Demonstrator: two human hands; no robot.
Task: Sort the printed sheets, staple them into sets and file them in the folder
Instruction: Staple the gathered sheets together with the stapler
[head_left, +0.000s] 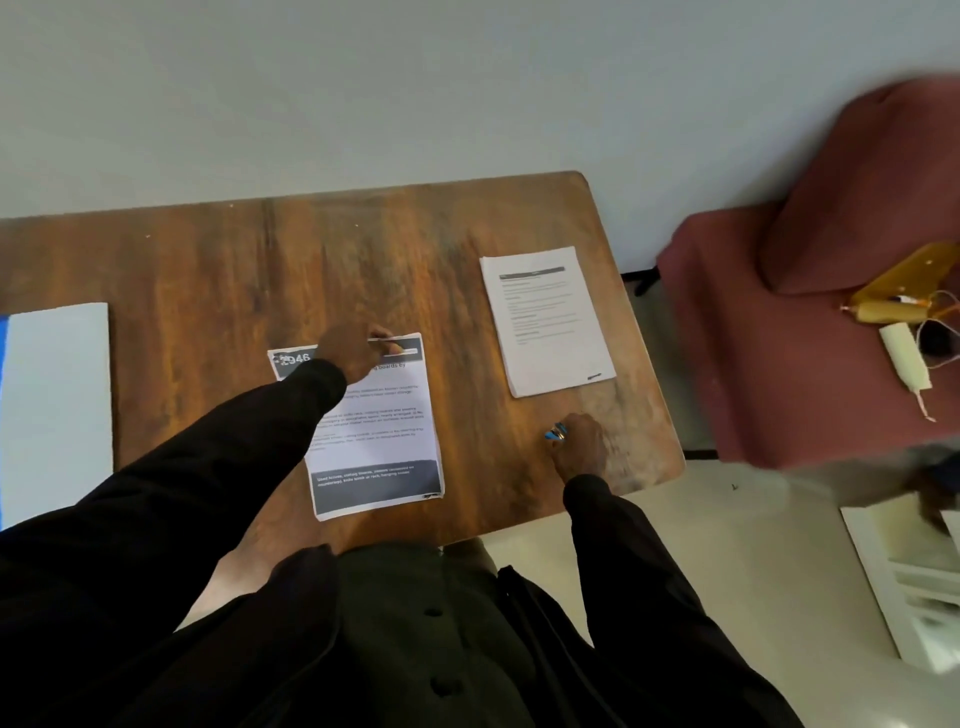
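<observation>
the wooden table (208, 270) fills the centre of the head view. taking the table centre as the dial:

1. printed set (384, 447): lies flat toward 5 o'clock, near the front edge, long side running 12 to 6 and slightly tilted. a dark band crosses its top and another its bottom.
2. left hand (358, 353): reaches in from 8 o'clock in a black sleeve (208, 457) and sits on the top edge of the printed set. its fingers are curled, with the paper edge pinched between them.
3. second stack (550, 332): lies flat at 3 o'clock, well apart from the printed set, near the table's right edge.
4. right hand (582, 447): rests on the table at 4 o'clock, just in front of the second stack and not touching it. its fingers are closed round a small blue tool (557, 432), whose tip sticks out toward 9 o'clock. the tool is too small to identify.
5. white cover (57, 405): a flat white item with a blue strip on its left side, at 9 o'clock, cut by the frame edge.
6. maroon chair (779, 364): stands off the table at 3 o'clock and carries a yellow item (898, 291).
</observation>
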